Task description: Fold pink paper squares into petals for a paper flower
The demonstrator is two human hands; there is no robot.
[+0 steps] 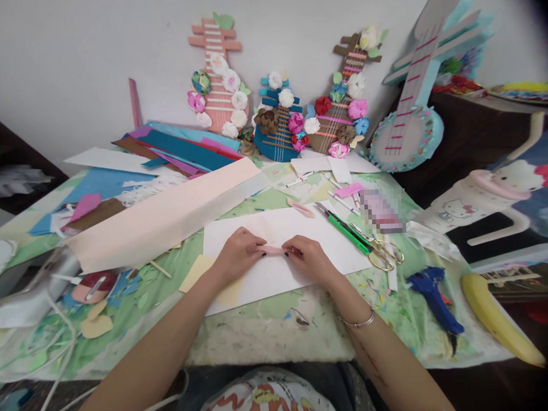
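Observation:
A narrow strip of pale pink paper (pixel 274 250) stretches between my two hands, just above a white sheet (pixel 267 277). My left hand (pixel 240 253) pinches one end of the strip, and my right hand (pixel 306 258) grips the other end with closed fingers. Behind my right hand lies another folded pink paper piece (pixel 301 208). To the right of the sheet's middle are a green utility knife (pixel 347 230) and gold-handled scissors (pixel 383 254). Pale yellow paper (pixel 199 273) sits by my left forearm.
Decorated paper instruments (pixel 278 133) lean on the wall at the back. A long pale pink roll (pixel 166 212) lies at the left. At the right are a blue glue gun (pixel 436 299), a banana (pixel 500 317) and a white tumbler (pixel 463 205). A white cable (pixel 64 318) crosses the left side.

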